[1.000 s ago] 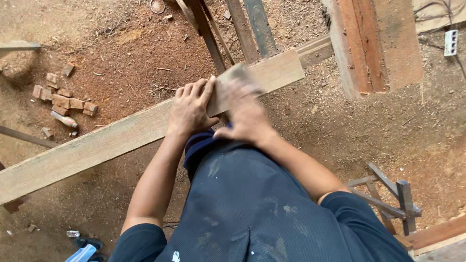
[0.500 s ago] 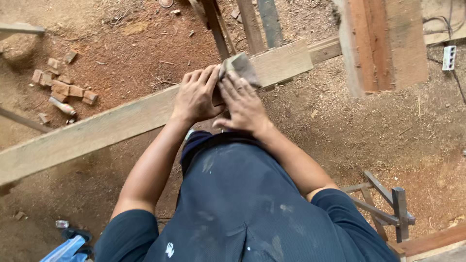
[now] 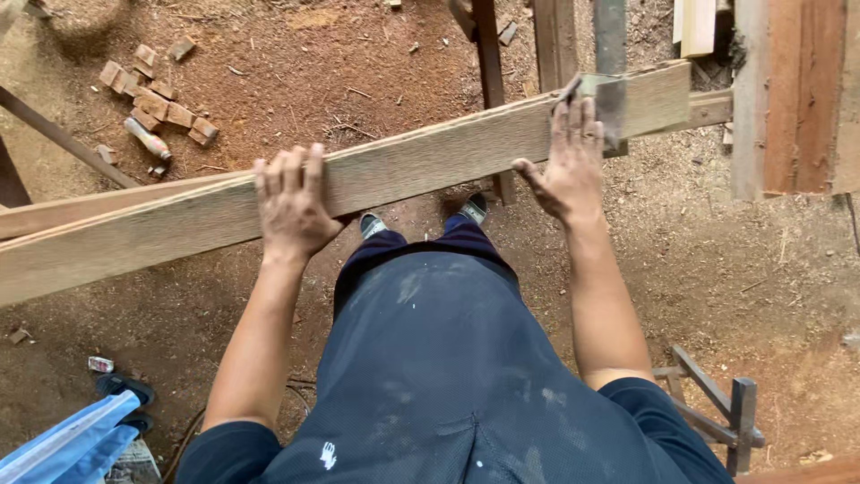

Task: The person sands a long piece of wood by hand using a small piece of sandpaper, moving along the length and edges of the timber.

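Plank (image 3: pixel 403 175), long and pale, runs slantwise across the view from the lower left edge up to the right, held above the dirt floor (image 3: pixel 340 72). Its far end rests near a cross-timber (image 3: pixel 712 108) by the stacked red-brown boards (image 3: pixel 797 99) at the upper right.

Left hand (image 3: pixel 291 202) lies flat on the plank's middle stretch, fingers spread over the top edge, palm against the near face; its grip is open and pressing, not wrapped round. Right hand (image 3: pixel 569 161) lies further up the plank, fingers stretched upward, thumb out to the side. It presses a grey sanding block (image 3: pixel 609 108) against the wood; the fingers lie flat over it rather than curled.

Below the plank stand the person's two shoes (image 3: pixel 421 218) on the dirt, just under the board, between the two arms. Dark blue trousers and a dusty dark shirt fill the lower middle.

Behind the plank, several dark upright posts (image 3: pixel 488 54) rise at the top centre. Small wood offcuts (image 3: pixel 157 99) lie in a cluster at the upper left, well apart from the hands. A metal stand (image 3: pixel 730 417) sits at the lower right, and blue cloth (image 3: pixel 63 444) shows in the lower left corner.
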